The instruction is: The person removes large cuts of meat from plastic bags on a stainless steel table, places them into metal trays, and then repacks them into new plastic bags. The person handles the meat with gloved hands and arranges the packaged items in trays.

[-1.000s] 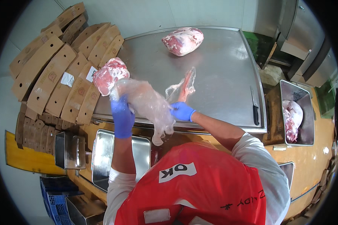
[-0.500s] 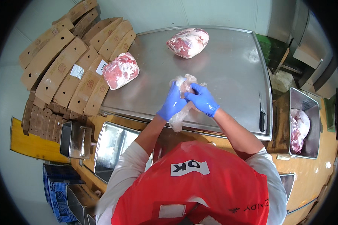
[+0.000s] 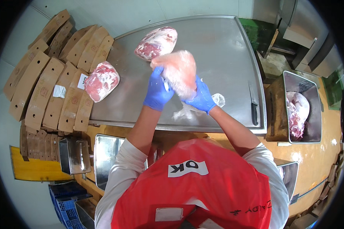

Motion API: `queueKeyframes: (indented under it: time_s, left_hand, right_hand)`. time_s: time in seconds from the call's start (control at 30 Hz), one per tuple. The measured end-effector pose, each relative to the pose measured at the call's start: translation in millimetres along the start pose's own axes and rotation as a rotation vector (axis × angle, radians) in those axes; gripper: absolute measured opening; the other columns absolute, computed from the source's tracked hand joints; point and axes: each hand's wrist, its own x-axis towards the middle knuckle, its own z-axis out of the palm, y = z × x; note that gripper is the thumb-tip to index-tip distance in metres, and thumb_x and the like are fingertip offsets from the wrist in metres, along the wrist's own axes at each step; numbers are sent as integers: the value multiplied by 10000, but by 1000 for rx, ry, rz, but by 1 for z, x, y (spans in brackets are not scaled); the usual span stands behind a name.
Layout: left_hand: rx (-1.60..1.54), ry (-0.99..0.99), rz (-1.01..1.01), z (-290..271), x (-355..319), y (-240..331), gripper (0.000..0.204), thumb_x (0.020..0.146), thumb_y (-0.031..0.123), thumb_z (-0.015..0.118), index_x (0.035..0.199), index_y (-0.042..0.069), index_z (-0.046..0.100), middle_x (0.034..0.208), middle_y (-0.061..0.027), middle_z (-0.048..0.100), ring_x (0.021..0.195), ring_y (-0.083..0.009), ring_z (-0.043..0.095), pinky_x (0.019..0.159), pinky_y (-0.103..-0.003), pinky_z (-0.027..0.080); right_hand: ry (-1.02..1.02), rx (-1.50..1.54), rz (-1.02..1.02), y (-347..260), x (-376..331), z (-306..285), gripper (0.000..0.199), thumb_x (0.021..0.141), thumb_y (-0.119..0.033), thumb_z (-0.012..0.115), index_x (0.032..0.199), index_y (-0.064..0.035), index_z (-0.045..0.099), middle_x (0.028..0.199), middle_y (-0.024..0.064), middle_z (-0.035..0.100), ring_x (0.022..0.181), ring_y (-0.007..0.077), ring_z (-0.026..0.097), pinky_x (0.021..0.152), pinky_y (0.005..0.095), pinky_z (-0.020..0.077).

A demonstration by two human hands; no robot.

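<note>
Both my blue-gloved hands hold a pinkish, translucent plastic bag (image 3: 181, 70), blurred by motion and spread out above the table. My left hand (image 3: 157, 90) has its fingers closed on the near left side. On the other side, my right hand (image 3: 201, 97) grips the edge. Just beyond the bag lies a large piece of raw meat (image 3: 156, 42) with white fat. A second meat piece (image 3: 102, 82) sits at the table's left side. Crumpled clear plastic (image 3: 219, 100) shows beside and below my right hand; whether it joins the held bag I cannot tell.
The steel table (image 3: 218, 49) has a raised rim. A black-handled knife (image 3: 253, 105) lies near its right edge. Cardboard boxes (image 3: 46, 89) are stacked at left. To the right stands a metal bin (image 3: 313, 105) holding meat (image 3: 297, 112); another metal tub (image 3: 103, 152) is at lower left.
The bunched plastic between my hands has been spread out and lifted forward, toward the far meat. Both hands have moved apart slightly. The whole view has shifted.
</note>
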Motion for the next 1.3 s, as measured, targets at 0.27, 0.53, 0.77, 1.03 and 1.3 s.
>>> queueKeyframes:
  time_s: [0.27,0.53,0.77,1.03,1.3]
  left_hand:
    - [1509,-628,-15,-132,-1,-22,269,959,157,573,1182,27,650,1173,-100,658,1081,-193,619,963,-367,497]
    - [1365,-145,118,-98,11,-11,332,998,144,537,1289,-16,568,1216,-71,626,1093,-162,596,950,-316,493]
    - [376,-168,88,-166,54,-12,425,1061,277,391,1326,-35,506,1288,-178,597,1141,-279,621,1014,-421,532]
    - [26,-411,-252,-162,17,4,429,1060,259,414,1427,39,434,1393,-149,534,1263,-278,558,1055,-441,491]
    - [76,-341,-536,-171,4,-50,459,1081,334,329,1437,63,432,1430,-125,508,1296,-268,525,1095,-437,448]
  right_hand:
    - [-130,-250,-19,69,33,-5,188,768,-233,705,924,-128,704,939,146,709,904,378,656,830,476,503]
    - [-108,154,-73,-20,19,41,387,850,-122,637,1222,-19,600,1177,207,643,1092,396,618,962,461,479]
    - [-177,-349,-463,-29,6,78,598,901,-213,636,1469,-101,485,1542,198,386,1411,408,384,1110,544,344]
    - [-54,-608,-251,-53,15,78,886,737,-548,776,1499,-232,453,1559,254,314,1398,543,314,1107,613,323]
    - [-30,-513,146,-56,-38,74,990,637,-536,839,1480,-190,451,1504,293,361,1317,527,415,1076,550,415]
